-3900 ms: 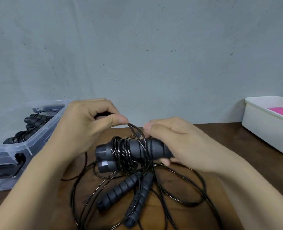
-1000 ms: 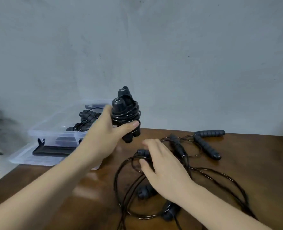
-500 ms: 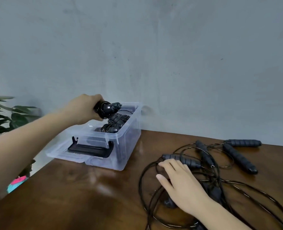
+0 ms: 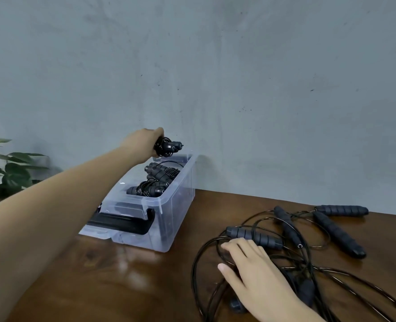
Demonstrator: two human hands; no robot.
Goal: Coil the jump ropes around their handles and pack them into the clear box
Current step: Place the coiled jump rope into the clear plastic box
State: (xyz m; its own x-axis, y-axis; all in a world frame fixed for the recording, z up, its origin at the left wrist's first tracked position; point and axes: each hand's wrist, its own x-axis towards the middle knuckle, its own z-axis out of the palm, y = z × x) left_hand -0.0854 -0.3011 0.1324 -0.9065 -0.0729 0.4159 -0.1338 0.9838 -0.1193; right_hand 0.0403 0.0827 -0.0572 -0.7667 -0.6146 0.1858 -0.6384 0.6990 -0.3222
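Perhaps three coiled bundles packed in clear box; another bundle gripped tight in left hand above its far end. Right of box, loose ropes uncoiled under flat right hand.

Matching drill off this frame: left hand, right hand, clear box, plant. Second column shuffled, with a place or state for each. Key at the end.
1. left hand
2. right hand
3. clear box
4. plant

A. stands on the table, packed ropes inside
B. grips a coiled bundle above the box's far end
C. lies flat on the loose ropes
D. beyond the table's left side, by the wall

Pairs: 1-B, 2-C, 3-A, 4-D
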